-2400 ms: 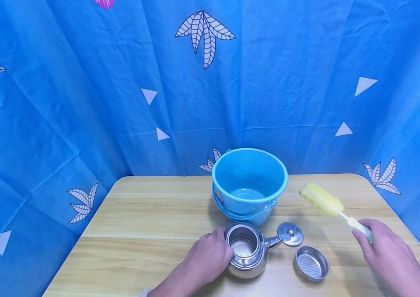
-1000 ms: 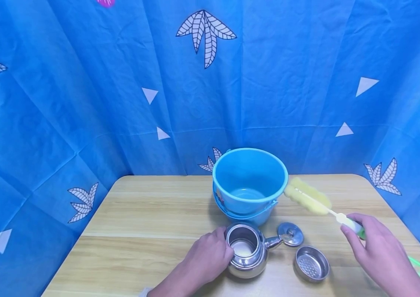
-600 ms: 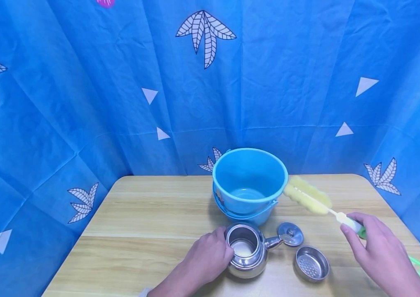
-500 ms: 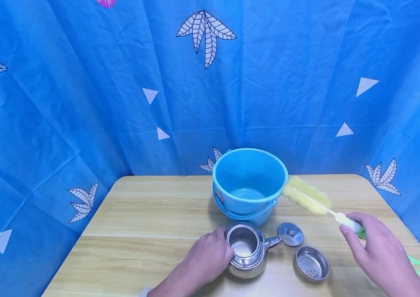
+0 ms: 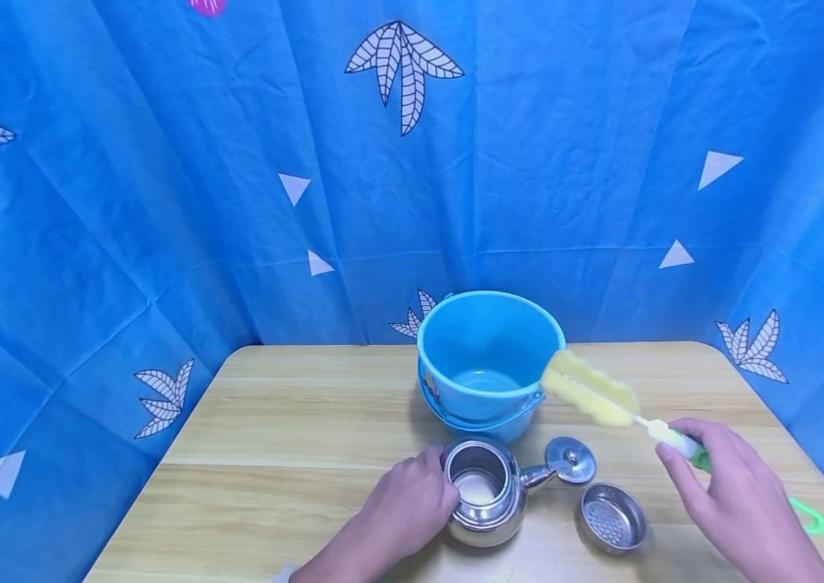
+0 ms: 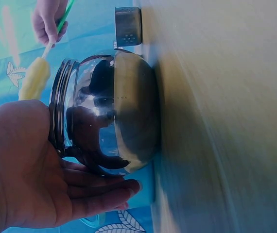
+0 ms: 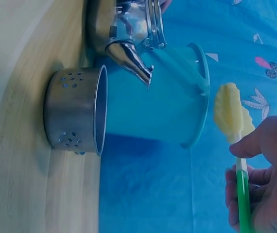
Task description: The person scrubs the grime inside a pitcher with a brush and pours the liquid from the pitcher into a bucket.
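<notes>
Wooden table (image 5: 259, 453), bucket (image 5: 488, 348) near far edge, brush (image 5: 601, 397) held aloft

The person's grips were both bare hands. The left grip (image 5: 412, 502) joined a smooth forearm (image 5: 346, 553), bare from the wrist down to a scrap of pale grey sleeve (image 5: 284, 574) at the bottom edge of the head view; too little of it showed to tell cloth or cut. The right grip (image 5: 732, 482) joined a forearm that was likewise bare as far as the picture reached. Seen from the left wrist, the fingers (image 6: 99, 191) were slim with rounded tips, and a short nail (image 6: 139, 185) caught the light. From the right wrist, the thumb (image 7: 249, 145) looked broad at its base and blunt-tipped.
</notes>
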Demonstrator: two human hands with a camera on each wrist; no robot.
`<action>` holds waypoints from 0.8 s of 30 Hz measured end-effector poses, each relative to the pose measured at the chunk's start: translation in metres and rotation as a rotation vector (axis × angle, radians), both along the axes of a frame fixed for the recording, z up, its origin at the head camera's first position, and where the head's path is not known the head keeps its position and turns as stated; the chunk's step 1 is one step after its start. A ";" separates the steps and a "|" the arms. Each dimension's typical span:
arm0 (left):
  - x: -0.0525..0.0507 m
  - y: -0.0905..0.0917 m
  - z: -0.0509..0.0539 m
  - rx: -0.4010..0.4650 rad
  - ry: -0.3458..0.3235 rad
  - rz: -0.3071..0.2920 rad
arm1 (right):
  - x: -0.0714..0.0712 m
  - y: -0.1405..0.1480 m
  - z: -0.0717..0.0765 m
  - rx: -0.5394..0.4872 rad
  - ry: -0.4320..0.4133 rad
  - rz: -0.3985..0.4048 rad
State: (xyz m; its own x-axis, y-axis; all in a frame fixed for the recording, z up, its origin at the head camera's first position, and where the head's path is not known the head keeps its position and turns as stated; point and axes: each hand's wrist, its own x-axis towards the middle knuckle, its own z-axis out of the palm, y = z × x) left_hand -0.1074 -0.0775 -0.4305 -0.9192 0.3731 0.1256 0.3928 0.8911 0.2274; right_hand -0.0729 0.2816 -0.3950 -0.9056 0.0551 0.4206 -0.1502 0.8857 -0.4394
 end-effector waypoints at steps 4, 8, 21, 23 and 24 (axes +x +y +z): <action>0.000 0.000 0.000 0.005 -0.001 0.000 | -0.001 -0.003 0.002 0.002 0.031 0.016; 0.000 -0.001 -0.001 0.011 -0.007 0.003 | -0.001 -0.006 0.003 0.008 0.048 0.034; 0.000 0.000 -0.001 0.015 0.005 0.001 | -0.001 -0.019 0.001 0.025 0.061 0.088; 0.000 0.000 -0.001 0.011 0.013 -0.002 | -0.002 -0.021 0.000 0.032 0.078 0.102; 0.000 0.000 -0.001 0.009 0.015 -0.002 | -0.002 -0.022 0.000 0.034 0.084 0.107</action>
State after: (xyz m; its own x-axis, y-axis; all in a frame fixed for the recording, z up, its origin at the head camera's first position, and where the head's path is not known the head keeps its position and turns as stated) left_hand -0.1077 -0.0774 -0.4319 -0.9164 0.3739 0.1427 0.3981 0.8882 0.2296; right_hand -0.0747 0.2592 -0.3953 -0.8671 -0.0558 0.4950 -0.2799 0.8766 -0.3915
